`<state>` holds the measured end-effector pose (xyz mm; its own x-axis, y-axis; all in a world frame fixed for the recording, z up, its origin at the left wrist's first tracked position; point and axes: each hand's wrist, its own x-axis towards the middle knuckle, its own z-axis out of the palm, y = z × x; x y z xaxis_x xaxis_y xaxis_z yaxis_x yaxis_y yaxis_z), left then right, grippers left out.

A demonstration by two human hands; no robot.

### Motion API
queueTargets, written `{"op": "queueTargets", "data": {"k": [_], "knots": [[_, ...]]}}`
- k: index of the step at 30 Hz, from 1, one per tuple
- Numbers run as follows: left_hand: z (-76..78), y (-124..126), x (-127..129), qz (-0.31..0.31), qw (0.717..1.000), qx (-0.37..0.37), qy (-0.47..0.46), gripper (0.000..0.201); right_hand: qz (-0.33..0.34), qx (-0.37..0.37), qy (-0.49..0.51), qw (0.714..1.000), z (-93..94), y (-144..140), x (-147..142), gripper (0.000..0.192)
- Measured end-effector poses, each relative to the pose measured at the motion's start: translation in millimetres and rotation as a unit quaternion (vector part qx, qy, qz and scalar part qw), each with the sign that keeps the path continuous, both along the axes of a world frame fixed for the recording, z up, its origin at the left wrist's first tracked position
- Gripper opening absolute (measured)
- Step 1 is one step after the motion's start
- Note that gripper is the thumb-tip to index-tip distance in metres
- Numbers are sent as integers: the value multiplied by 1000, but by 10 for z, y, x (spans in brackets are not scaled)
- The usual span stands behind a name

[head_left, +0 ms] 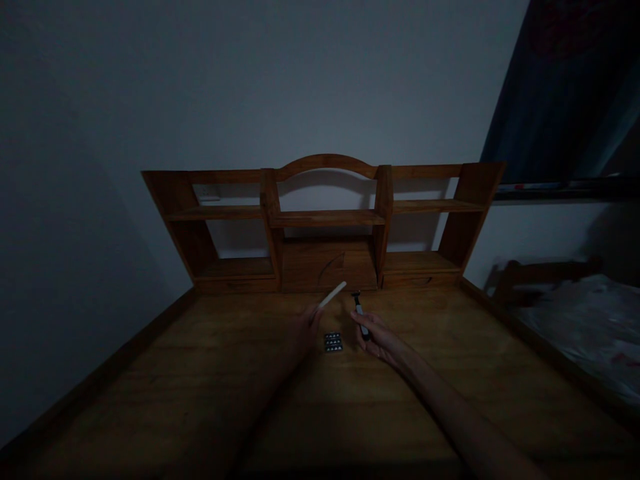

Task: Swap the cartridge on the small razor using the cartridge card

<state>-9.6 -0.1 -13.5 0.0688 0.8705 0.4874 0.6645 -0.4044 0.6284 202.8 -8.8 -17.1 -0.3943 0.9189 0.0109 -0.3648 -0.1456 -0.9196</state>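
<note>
Light: the room is very dim, so small details are hard to read.
Landmark: a small dark blister pack (333, 342) lies flat on the wooden desk (200, 373), and every place below is given from it.
Left hand (304, 328): just left of the pack, fingers closed in a grip on a pale flat stick (333, 294), which slants up and away from the hand toward the shelf unit (325, 227).
Right hand (379, 337): just right of the pack, fingers clenched around the lower handle of a razor-like tool (360, 312); its dark head points away, beyond the pack.
Tool and stick: their far ends stand near each other above the far side of the pack, apart, not touching.
Pack: not touched by either hand; what its cells contain is too small to tell.
Beyond the pack: the shelf unit stands at the back edge of the desk, against the wall.
Far right of the pack: a bed (590, 320) with pale bedding, well apart.
Risk, alignment: in my judgement the poor light could make the two far ends meet crookedly.
Risk, slip: the stick is held only at its near end, so a knock could twist it out of the grip.
Risk, pack: either wrist dropping could nudge the pack aside.
</note>
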Motion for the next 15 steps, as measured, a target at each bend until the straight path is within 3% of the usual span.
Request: {"op": "queueTargets", "data": {"k": [2,4,10,15], "knots": [[-7,51,-50,52,998,-4,-19,36,1,-4,0,1000,3,-4,-2,36],[-2,80,-88,63,998,-11,-27,36,7,-4,-7,1000,28,-19,0,37],[4,32,-30,11,999,-14,-36,36,22,6,-43,999,173,-102,19,41],[-67,8,24,-39,999,4,18,34,21,10,-43,999,160,-86,16,42]]}}
